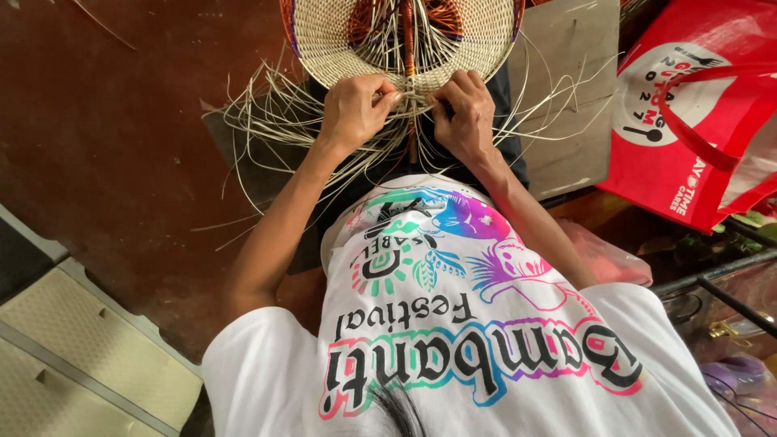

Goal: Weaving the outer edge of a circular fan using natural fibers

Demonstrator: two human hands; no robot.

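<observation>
left hand [354, 108] pinching strands [267, 121] | right hand [464, 109] gripping basket [405, 40] rim (floor [121, 121] open leftward)

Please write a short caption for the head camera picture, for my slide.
Left hand and right hand pinch loose pale strands at the edge of a round woven piece.

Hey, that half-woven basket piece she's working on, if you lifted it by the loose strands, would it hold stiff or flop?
The woven disc would probably keep its shape, since its weave looks tight. The loose strands are thin and splay in curves, so they would likely bend and sag. It probably weighs little: both the left hand and right hand work it by fingertips.
</observation>
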